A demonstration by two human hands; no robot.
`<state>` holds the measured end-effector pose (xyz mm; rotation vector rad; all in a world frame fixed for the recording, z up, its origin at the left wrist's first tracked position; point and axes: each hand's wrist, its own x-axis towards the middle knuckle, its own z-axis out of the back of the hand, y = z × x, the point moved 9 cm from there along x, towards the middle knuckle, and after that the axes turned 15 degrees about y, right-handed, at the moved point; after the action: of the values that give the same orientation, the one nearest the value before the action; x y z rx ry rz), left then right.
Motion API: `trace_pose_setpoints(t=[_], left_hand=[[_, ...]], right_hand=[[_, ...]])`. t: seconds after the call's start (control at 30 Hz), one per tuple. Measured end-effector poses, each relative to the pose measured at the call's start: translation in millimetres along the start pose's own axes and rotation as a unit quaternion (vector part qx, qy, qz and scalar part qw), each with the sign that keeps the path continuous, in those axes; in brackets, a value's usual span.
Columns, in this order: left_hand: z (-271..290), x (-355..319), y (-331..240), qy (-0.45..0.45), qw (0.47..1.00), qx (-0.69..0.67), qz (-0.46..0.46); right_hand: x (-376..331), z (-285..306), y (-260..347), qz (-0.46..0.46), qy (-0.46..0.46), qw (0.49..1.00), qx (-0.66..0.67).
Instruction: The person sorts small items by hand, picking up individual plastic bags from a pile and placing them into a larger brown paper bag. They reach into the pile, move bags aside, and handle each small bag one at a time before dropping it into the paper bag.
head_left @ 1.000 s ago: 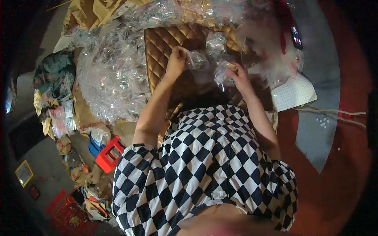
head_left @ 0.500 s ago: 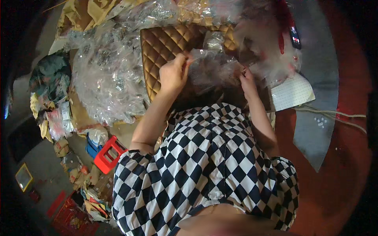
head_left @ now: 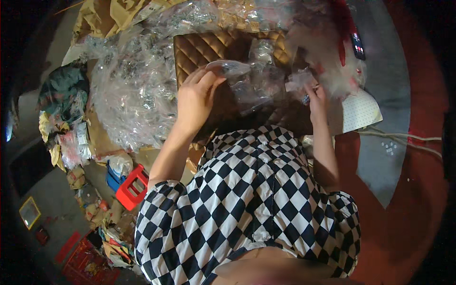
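My left hand (head_left: 197, 97) pinches the edge of a clear plastic bag (head_left: 237, 71) with thumb and fingertips. The bag spreads over a brown quilted pad (head_left: 194, 52) in front of me. To the right, my right hand (head_left: 317, 99) is closed on a small clear plastic packet (head_left: 298, 80). Something small and dark shows by its fingers, too blurred to name. A gap separates the two hands. Another shiny clear packet (head_left: 261, 50) lies on the pad beyond them.
A large heap of clear plastic bags (head_left: 135, 90) lies left of the pad. More blurred plastic (head_left: 313, 42) lies at the far right, beside a phone (head_left: 357, 45). A dotted white sheet (head_left: 361, 111), cords (head_left: 403, 137) and a red plastic stool (head_left: 133, 187) are also around.
My hands have moved apart, the left toward me and left, the right to the right. The small packet now shows separately in my right hand, and the clear bag hangs from my left.
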<state>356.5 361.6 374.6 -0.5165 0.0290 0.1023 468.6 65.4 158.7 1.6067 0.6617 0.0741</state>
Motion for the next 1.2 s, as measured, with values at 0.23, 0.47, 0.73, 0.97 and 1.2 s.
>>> trace_pose_setpoints(t=[0.23,0.47,0.73,0.97,1.2], left_hand=[[-57.7,9.9,-0.3,0.059,0.992,-0.033,-0.107],[-64.3,12.5,-25.7,0.05,0.98,-0.055,-0.183],[-56.8,12.7,-26.3,0.054,0.965,-0.103,-0.234],[-37.6,19.0,-12.4,0.015,0.964,0.138,-0.229],[-66.6,34.0,-5.5,0.054,0.979,0.134,-0.144]], right_hand=[[24.3,-126.9,134.1,0.18,0.131,0.973,-0.069],[8.7,-209.6,135.8,0.192,0.328,0.689,-0.616],[-13.9,-208.6,110.6,0.32,0.337,0.62,-0.632],[-18.7,-175.1,168.7,0.382,0.16,0.657,-0.629],[-7.5,-174.5,156.7,0.351,0.212,0.763,-0.5]])
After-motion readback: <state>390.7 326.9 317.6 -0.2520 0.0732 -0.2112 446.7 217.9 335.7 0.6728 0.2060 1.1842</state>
